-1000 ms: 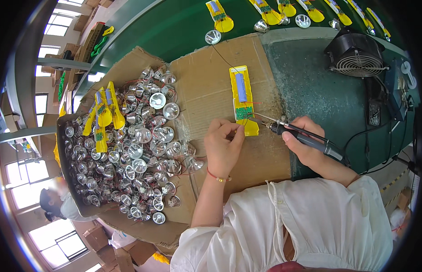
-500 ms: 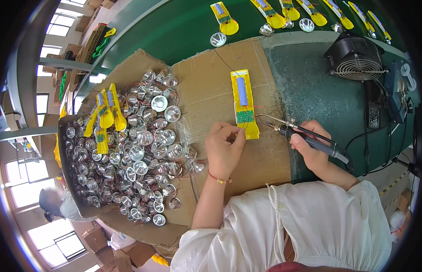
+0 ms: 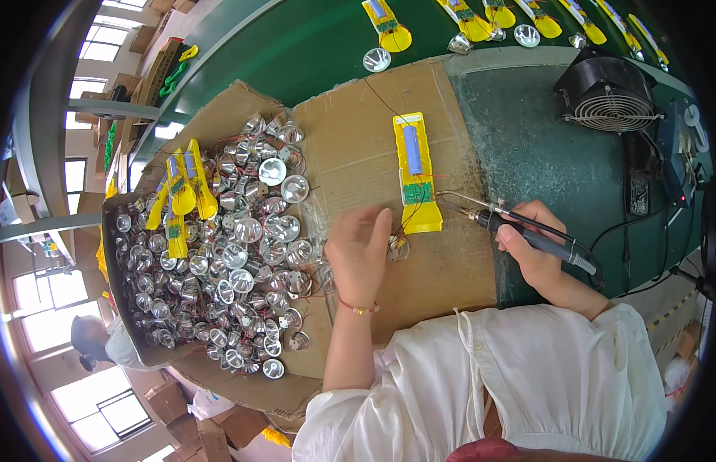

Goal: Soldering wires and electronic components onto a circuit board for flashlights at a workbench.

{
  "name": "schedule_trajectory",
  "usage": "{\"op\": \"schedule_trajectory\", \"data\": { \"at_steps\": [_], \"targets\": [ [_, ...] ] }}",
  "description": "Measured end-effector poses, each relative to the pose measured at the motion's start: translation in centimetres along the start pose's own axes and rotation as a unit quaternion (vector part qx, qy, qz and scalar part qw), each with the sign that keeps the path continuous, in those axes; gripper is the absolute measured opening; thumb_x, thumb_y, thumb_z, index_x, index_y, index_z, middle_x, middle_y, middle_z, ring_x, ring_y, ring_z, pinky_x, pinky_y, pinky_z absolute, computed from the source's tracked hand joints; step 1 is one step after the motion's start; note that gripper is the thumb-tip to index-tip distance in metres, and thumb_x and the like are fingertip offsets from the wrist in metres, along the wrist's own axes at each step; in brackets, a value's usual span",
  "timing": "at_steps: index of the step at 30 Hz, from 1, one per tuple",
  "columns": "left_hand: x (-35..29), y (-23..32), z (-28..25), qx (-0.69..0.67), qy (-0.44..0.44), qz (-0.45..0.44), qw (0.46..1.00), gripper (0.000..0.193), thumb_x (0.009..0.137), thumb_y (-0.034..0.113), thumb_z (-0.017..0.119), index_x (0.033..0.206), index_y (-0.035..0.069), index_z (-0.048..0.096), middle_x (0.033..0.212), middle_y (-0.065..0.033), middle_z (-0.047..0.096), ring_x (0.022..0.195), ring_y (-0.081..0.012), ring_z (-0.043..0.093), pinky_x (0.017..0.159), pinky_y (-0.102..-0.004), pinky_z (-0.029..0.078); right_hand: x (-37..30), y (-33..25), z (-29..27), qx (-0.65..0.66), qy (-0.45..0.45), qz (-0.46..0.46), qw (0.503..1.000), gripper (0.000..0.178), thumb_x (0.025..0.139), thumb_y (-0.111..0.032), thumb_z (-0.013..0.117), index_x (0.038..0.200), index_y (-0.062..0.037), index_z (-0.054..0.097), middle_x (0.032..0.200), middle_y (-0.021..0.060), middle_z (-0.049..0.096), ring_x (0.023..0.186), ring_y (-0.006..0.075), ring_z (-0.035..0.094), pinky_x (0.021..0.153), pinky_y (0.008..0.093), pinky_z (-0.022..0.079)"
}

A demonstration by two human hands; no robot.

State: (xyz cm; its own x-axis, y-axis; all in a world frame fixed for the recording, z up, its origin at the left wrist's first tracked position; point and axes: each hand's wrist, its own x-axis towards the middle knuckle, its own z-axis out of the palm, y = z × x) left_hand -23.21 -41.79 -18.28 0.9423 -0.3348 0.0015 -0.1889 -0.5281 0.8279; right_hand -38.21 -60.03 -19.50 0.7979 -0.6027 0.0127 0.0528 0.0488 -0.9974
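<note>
A yellow flashlight housing [image 3: 428, 222] lies on the cardboard, with a blue battery cell [image 3: 413, 151] and a green circuit board [image 3: 416, 193] in it. My right hand [image 3: 531, 242] grips a black soldering iron [image 3: 533, 242], its tip pointing at the board's right side beside a thin metal feed tube. My left hand [image 3: 359, 250] is left of the housing, thumb stretched out, fingers slightly blurred, with nothing seen in it. Close to its right, a shiny reflector [image 3: 399, 248] lies partly hidden on the cardboard, and dark wires run up from there to the board.
A cardboard box [image 3: 135, 350] on the left holds many reflectors [image 3: 239, 279], with several yellow housings [image 3: 200, 185] on top. More housings [image 3: 394, 37] with reflectors line the far green surface. A black fan [image 3: 608, 92] stands back right. A person [image 3: 104, 343] is at far left.
My left hand has let go of the wire at the board and moved left, its thumb now apart. The reflector beside it has come into sight. The soldering iron stays almost in place.
</note>
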Motion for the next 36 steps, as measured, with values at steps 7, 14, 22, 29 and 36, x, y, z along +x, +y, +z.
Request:
{"op": "schedule_trajectory", "data": {
  "at_steps": [7, 14, 22, 29, 36],
  "targets": [
    [-0.7, 0.3, 1.1, 0.020, -0.030, 0.021, 0.999, 0.016, 0.077, 0.017, 0.067, 0.079, 0.001, 0.066, 0.073, -0.0093, 0.061, 0.062, -0.0183, 0.061, 0.055, -0.0272, 0.047, 0.0, 0.3, -0.2, -0.004, -0.005, 0.002, 1.000, 0.013, 0.078, -0.009, 0.066, 0.081, -0.0012, 0.055, 0.065, 0.0004, 0.056, 0.055, 0.0024, 0.047, 0.049, 0.0187, 0.038],
    [-1.0, 0.6, 0.5, 0.146, -0.030, 0.089, 0.985, 0.022, 0.069, 0.018, 0.072, 0.084, 0.004, 0.065, 0.074, -0.0079, 0.062, 0.064, -0.0222, 0.060, 0.058, -0.0312, 0.047, 0.2, -0.1, -0.4, -0.043, -0.052, 0.010, 0.998, 0.012, 0.080, -0.005, 0.059, 0.085, 0.0014, 0.049, 0.072, 0.0104, 0.056, 0.059, 0.0105, 0.054, 0.054, 0.0235, 0.046],
    [-1.5, 1.4, 0.0, 0.198, -0.071, 0.082, 0.974, 0.014, 0.067, 0.015, 0.068, 0.075, 0.005, 0.062, 0.065, -0.0067, 0.058, 0.061, -0.0244, 0.056, 0.057, -0.0355, 0.043, 0.1, -0.6, -0.6, -0.036, -0.049, 0.011, 0.998, 0.012, 0.080, -0.005, 0.059, 0.084, 0.0010, 0.049, 0.072, 0.0101, 0.056, 0.060, 0.0108, 0.055, 0.054, 0.0232, 0.046],
    [-1.7, 1.2, 0.2, 0.200, -0.009, 0.120, 0.972, 0.012, 0.066, 0.007, 0.066, 0.072, 0.007, 0.056, 0.070, -0.0066, 0.059, 0.066, -0.0255, 0.056, 0.060, -0.0355, 0.041, -0.1, -0.2, -0.7, -0.006, -0.013, -0.009, 1.000, 0.014, 0.077, -0.007, 0.066, 0.082, -0.0006, 0.055, 0.068, 0.0019, 0.057, 0.058, 0.0032, 0.048, 0.051, 0.0190, 0.039],
    [-1.5, 1.5, -0.2, 0.172, 0.041, 0.213, 0.961, 0.021, 0.069, 0.003, 0.066, 0.089, 0.007, 0.061, 0.075, -0.0074, 0.062, 0.066, -0.0229, 0.056, 0.062, -0.0341, 0.041, -0.1, -0.6, -0.9, -0.019, -0.050, 0.002, 0.999, 0.014, 0.080, -0.007, 0.060, 0.085, 0.0014, 0.050, 0.072, 0.0102, 0.056, 0.058, 0.0110, 0.055, 0.054, 0.0236, 0.047]
  ]
}}
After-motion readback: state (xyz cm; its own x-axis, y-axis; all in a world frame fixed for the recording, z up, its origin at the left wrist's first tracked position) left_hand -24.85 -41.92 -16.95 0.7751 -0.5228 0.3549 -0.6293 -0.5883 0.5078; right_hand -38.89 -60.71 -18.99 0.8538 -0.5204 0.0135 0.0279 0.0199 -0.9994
